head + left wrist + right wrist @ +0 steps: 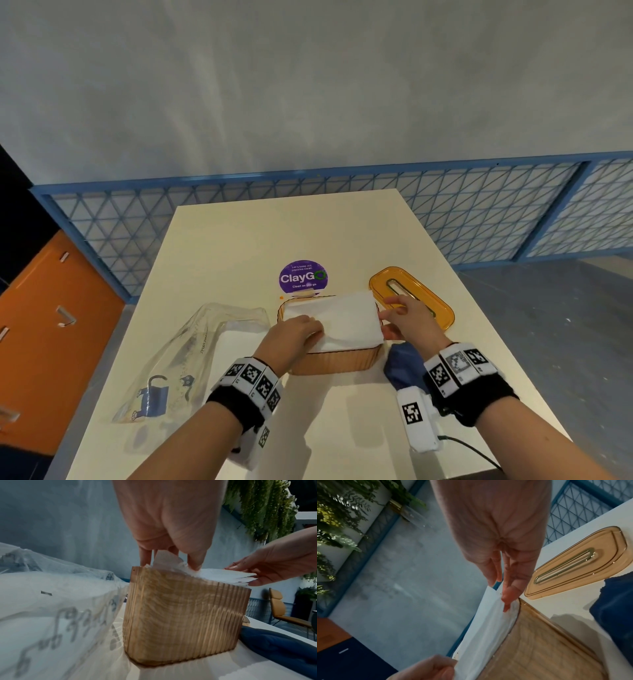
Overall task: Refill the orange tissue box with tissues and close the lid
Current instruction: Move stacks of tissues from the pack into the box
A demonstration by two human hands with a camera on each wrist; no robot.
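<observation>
The orange ribbed tissue box (337, 361) stands open in the middle of the white table (239, 233). A white stack of tissues (342, 318) lies slanted across its top, the left end down inside and the right end above the rim. My left hand (317, 330) pinches the stack's left end, thumb and fingers astride it (171, 561). At the right end, my right hand (385, 320) grips the stack with fingers above and thumb below (501, 595). The orange slotted lid (411, 298) lies flat on the table behind the right hand.
A clear plastic tissue wrapper (191, 349) lies left of the box. A dark blue cloth (404, 370) sits at the box's right front corner. A purple round sticker (303, 277) is on the table behind the box. Blue mesh railing (479, 212) runs beyond the table.
</observation>
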